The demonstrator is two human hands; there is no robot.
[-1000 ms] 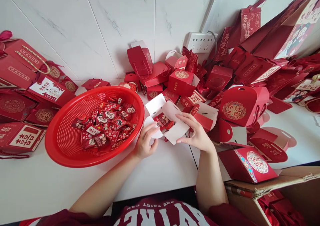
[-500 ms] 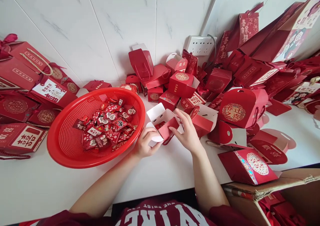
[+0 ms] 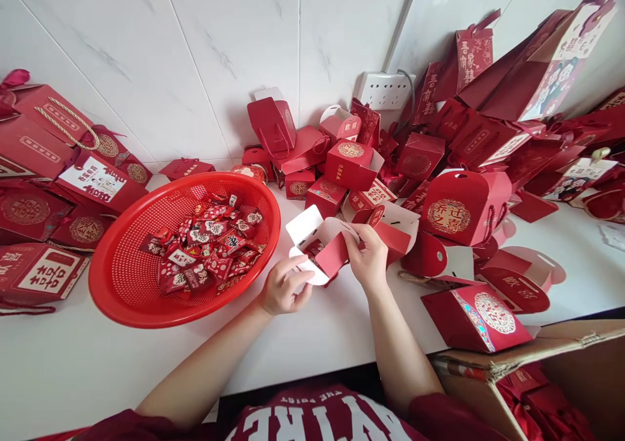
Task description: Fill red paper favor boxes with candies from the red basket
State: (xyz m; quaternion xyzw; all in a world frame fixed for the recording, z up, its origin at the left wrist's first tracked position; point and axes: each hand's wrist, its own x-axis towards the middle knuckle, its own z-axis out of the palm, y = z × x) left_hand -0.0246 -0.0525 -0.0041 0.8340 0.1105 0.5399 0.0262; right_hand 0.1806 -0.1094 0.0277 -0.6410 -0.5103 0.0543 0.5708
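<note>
While the fingers of your right hand (image 3: pixel 368 255) pinch the red gift box (image 3: pixel 333 255), those of your left hand (image 3: pixel 285 288) curl loosely against its white flap (image 3: pixel 319 275), perhaps gripping it.

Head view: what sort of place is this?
Probably an indoor packing spot, though whether at home or a workshop I can't tell. The white tiled wall with its socket strip, the piled red boxes and the basket of wrapped packets suggest it.
</note>
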